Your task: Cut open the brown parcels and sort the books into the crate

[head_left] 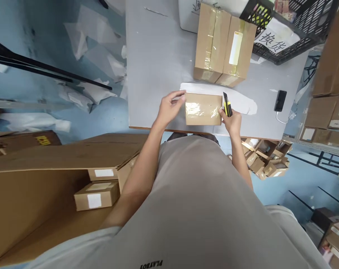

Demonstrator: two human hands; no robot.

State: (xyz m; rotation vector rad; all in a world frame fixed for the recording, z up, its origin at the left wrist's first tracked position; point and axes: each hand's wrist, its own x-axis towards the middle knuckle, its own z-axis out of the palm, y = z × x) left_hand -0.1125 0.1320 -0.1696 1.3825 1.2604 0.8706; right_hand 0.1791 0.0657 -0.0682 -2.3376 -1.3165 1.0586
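Note:
A small taped cardboard box (203, 109) lies near the front edge of the grey table (158, 59). My left hand (169, 108) grips the box's left end with curled fingers. My right hand (231, 118) is closed around a yellow and black utility knife (227, 104), whose blade points up beside the box's right end. A white sheet (242, 102) lies under the box.
Two larger taped boxes (224, 45) stand further back on the table. A black crate (292, 26) with a paper sign sits at the back right, and a phone (280, 101) on a cable lies to the right. Cartons (98, 194) fill a big box at my left.

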